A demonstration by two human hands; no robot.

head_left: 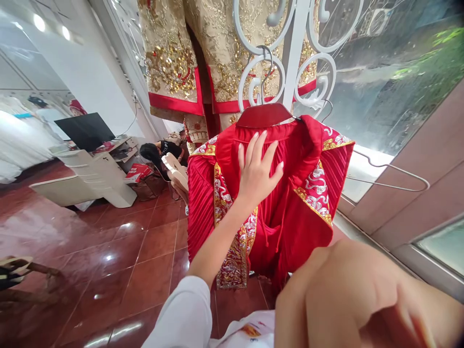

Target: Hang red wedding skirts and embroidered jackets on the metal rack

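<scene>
A red pleated garment (286, 203) with gold and silver embroidered trim hangs on a red hanger (264, 116) hooked into a white scrollwork rack (293, 63). My left hand (258, 170) lies flat on the upper front of the garment, just below the hanger, fingers spread and holding nothing. My right hand (362, 295) is very near the camera at the bottom right, large and blurred. It hovers in front of the garment's lower right edge, and its fingers do not show clearly.
A cream and gold embroidered robe (188, 53) with a red hem hangs behind the rack. A bare wire hanger (391, 176) sticks out at the right by the window. A person (159, 150) sits low near a white desk (94, 176) with a monitor. The floor is glossy red tile (119, 261).
</scene>
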